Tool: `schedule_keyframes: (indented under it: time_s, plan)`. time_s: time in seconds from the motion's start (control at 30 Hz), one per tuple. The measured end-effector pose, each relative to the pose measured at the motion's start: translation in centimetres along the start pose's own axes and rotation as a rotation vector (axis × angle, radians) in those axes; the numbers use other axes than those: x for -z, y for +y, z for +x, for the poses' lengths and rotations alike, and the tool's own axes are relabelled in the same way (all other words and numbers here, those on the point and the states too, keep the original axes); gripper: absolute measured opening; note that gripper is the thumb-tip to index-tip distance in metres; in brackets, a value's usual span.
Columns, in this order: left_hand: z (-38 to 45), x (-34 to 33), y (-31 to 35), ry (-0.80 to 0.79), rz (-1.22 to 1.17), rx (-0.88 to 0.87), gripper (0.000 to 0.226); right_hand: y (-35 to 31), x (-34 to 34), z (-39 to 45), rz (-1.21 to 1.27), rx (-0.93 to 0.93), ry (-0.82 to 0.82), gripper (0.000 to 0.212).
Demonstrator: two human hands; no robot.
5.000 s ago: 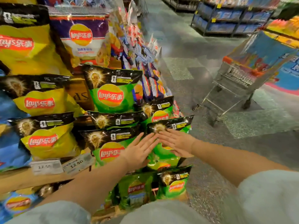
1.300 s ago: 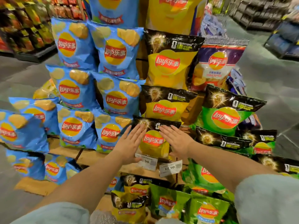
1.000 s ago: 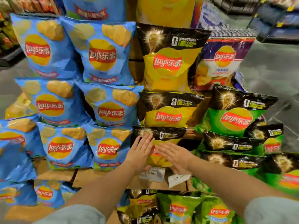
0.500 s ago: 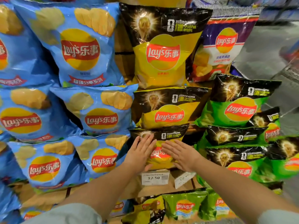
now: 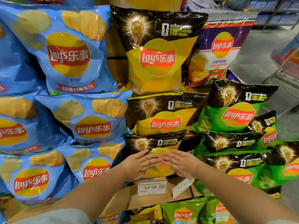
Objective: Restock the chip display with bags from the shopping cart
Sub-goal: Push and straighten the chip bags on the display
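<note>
A tiered chip display fills the view. Its lowest yellow bag (image 5: 159,143), black-topped, sits on a cardboard shelf (image 5: 123,198). My left hand (image 5: 139,165) and my right hand (image 5: 181,164) press flat on that bag's front, fingers straight and angled toward each other, fingertips nearly meeting. Two more yellow bags (image 5: 161,117) stack above it. Blue bags (image 5: 93,120) stand to the left, green bags (image 5: 233,113) to the right. Only a grey edge of the shopping cart (image 5: 289,73) shows at far right.
A purple-and-white bag (image 5: 218,50) leans at the upper right. Price tags (image 5: 151,188) reading 12.50 hang under the yellow bag. More yellow and green bags (image 5: 182,212) lie on the lowest tier. Grey floor (image 5: 258,50) runs along the right.
My view has come closer to the display. Both hands have drawn together on the lowest yellow bag, fingertips now almost touching over its front.
</note>
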State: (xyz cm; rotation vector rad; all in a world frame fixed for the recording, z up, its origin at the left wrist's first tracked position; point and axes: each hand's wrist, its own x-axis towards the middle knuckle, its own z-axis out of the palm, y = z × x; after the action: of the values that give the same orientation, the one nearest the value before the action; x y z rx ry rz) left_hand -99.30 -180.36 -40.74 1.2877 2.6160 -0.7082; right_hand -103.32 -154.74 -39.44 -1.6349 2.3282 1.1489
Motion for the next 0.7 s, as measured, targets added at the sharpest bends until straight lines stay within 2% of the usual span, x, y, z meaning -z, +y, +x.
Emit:
schedule_keyframes:
  time_s: [0.07, 0.17, 0.23, 0.3, 0.37, 0.53, 0.7]
  plan:
    - [-0.1, -0.8, -0.6, -0.121, -0.030, -0.018, 0.075, 0.7, 0.2, -0.3, 0.020, -0.001, -0.063, 0.057]
    - [-0.2, -1.0, -0.8, -0.173, 0.013, 0.004, 0.073, 0.9, -0.3, 0.3, -0.071, 0.044, -0.003, 0.058]
    - [-0.1, -0.9, -0.8, -0.044, 0.109, -0.027, 0.062, 0.7, -0.1, 0.8, -0.102, 0.036, -0.021, 0.056]
    - [-0.1, -0.1, -0.6, -0.081, 0.101, -0.094, 0.064, 0.4, 0.3, 0.8, -0.113, 0.027, -0.069, 0.058]
    - [-0.1, 0.2, -0.7, -0.108, 0.061, -0.079, 0.071, 0.2, 0.9, 0.7, -0.113, 0.024, -0.102, 0.059]
    - [-1.0, 1.5, -0.8, -0.219, 0.101, -0.045, 0.064, 0.4, 1.3, -0.3, -0.016, -0.041, -0.146, 0.062]
    - [-3.3, 1.9, -0.9, -0.251, 0.118, -0.040, 0.068, 0.7, 2.1, -2.0, 0.054, -0.065, -0.194, 0.063]
